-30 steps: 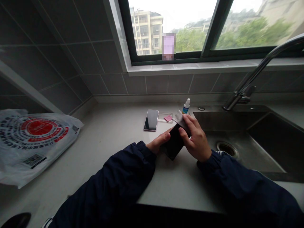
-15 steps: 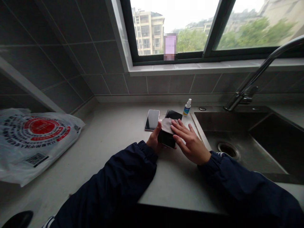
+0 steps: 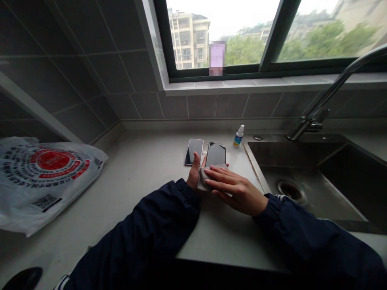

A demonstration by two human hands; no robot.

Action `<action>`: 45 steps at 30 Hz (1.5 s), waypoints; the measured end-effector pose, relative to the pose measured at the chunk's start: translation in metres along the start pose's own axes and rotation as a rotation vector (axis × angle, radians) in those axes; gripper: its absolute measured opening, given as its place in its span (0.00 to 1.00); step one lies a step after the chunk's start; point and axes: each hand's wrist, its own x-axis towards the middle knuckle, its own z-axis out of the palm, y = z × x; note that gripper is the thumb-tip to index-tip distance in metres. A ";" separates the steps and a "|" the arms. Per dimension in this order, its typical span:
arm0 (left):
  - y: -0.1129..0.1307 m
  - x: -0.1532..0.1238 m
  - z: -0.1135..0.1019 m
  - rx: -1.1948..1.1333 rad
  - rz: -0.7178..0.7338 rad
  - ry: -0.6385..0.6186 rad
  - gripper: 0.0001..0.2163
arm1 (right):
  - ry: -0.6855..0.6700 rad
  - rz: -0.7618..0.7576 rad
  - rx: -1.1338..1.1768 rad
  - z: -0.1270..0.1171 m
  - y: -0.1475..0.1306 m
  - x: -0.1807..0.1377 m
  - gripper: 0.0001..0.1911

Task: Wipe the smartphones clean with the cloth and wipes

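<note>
A black phone (image 3: 215, 154) lies screen-up on the grey counter (image 3: 145, 169). My left hand (image 3: 195, 175) grips its near left edge, thumb up along the side. My right hand (image 3: 234, 189) lies flat, fingers stretched out and pointing left, pressing a small grey cloth (image 3: 203, 179) onto the phone's near end. A second phone (image 3: 194, 151) with a pale rim rests just left of the black one. A small spray bottle (image 3: 238, 136) with a blue label stands behind, to the right.
A steel sink (image 3: 302, 177) with a drain (image 3: 289, 189) and a curved tap (image 3: 329, 90) fills the right side. A printed white plastic bag (image 3: 42, 177) lies at the left. Grey tiled walls and a window close off the back.
The black phone has gone from tilted up in my hands to lying flat on the counter. My right hand with the cloth has slid from the phone's far end toward me, flattening out.
</note>
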 end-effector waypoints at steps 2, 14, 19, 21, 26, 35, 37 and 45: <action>0.000 0.000 -0.002 -0.001 0.012 -0.015 0.45 | 0.031 0.006 0.013 0.000 0.001 0.000 0.20; -0.003 -0.001 -0.005 0.016 0.036 -0.013 0.43 | 0.181 0.144 0.095 0.006 0.004 -0.005 0.14; -0.007 0.000 -0.001 0.027 -0.003 -0.060 0.43 | 0.171 0.112 0.094 0.005 -0.002 -0.002 0.21; -0.007 -0.001 -0.002 0.039 0.000 -0.069 0.42 | 0.160 0.134 0.078 0.006 -0.002 -0.002 0.22; -0.004 -0.003 -0.004 0.067 0.097 -0.006 0.41 | 0.142 0.186 0.016 0.007 0.003 -0.005 0.21; -0.004 -0.001 -0.001 0.170 0.234 0.011 0.36 | 0.106 0.249 -0.062 0.009 0.009 -0.006 0.21; -0.006 -0.001 -0.001 0.191 0.243 0.000 0.35 | 0.084 0.252 -0.067 0.010 0.010 -0.008 0.24; -0.002 -0.005 -0.003 0.235 0.146 -0.087 0.34 | 0.096 0.254 -0.118 0.011 0.012 -0.010 0.28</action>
